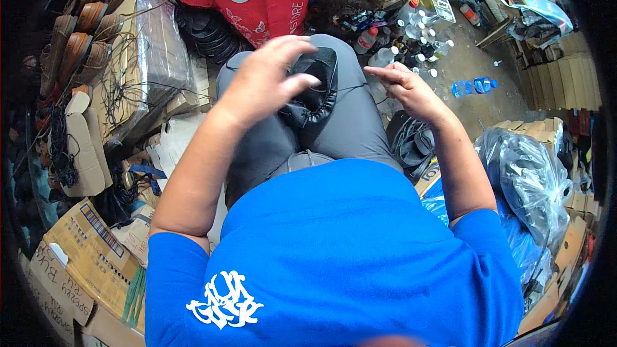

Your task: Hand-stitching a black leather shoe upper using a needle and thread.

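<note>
On my lap lies a black shoe upper (319,72), with a gathered, stitched edge curving round its near side. My left hand (263,83) hovers over its left part, thumb and fingers apart, and hides some of it. A thin dark thread (352,88) stretches from the upper across my right thigh toward my right hand (411,92). That hand is raised beside my right knee, its fingers pinched together at the thread's end. Whether a needle is there too is too small to tell.
Brown shoes (77,45) are stacked at the far left, beside a plastic-wrapped bundle (164,45). A red bag (257,0) stands beyond my knees. Several bottles (385,56) crowd the floor ahead to the right. Cardboard boxes (90,250) and a clear plastic bag (524,173) flank me.
</note>
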